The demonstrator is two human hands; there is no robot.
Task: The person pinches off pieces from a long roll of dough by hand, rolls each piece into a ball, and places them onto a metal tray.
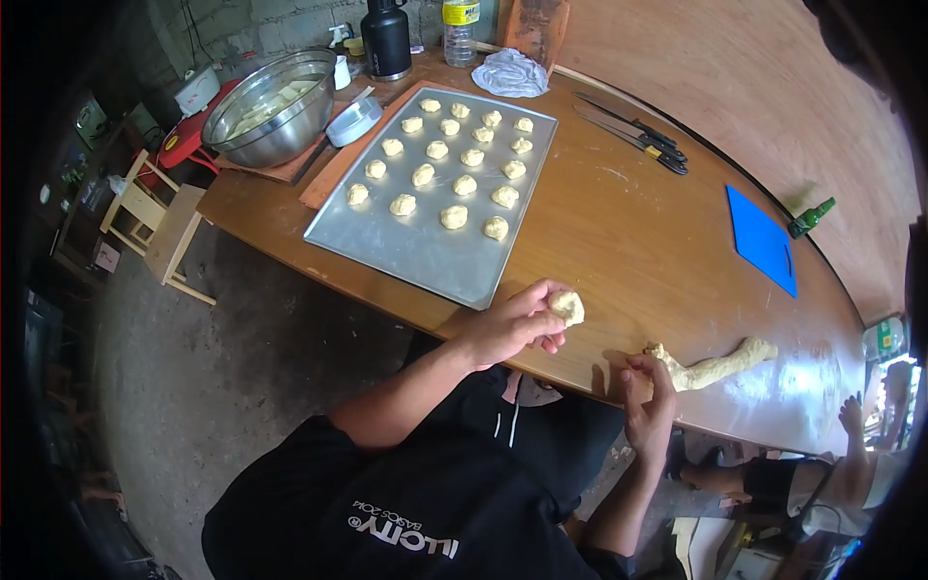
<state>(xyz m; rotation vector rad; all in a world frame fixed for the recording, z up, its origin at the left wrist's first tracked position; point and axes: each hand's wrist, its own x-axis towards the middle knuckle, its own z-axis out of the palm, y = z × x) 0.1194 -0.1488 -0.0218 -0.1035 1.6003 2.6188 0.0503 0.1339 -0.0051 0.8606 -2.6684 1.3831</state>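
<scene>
My left hand (530, 319) is closed around a small piece of dough (567, 308), gripping it with the fingertips above the table's front edge. The piece is pale yellow and roughly round, with a dent in its face. My right hand (650, 401) is beside the left end of a dough rope (715, 370), thumb and fingers apart and bent, with nothing visible in them. The rope lies on the wooden table. Behind my left hand, a metal baking tray (396, 249) carries several small dough balls in rough rows.
A steel bowl (280, 145) of pale pieces stands at the back left, near a black flask (387, 43). Knives (638, 135) lie at the back. A blue cutting board (761, 242) and green bottle (812, 217) are to the right. Another person's hand (851, 414) shows far right.
</scene>
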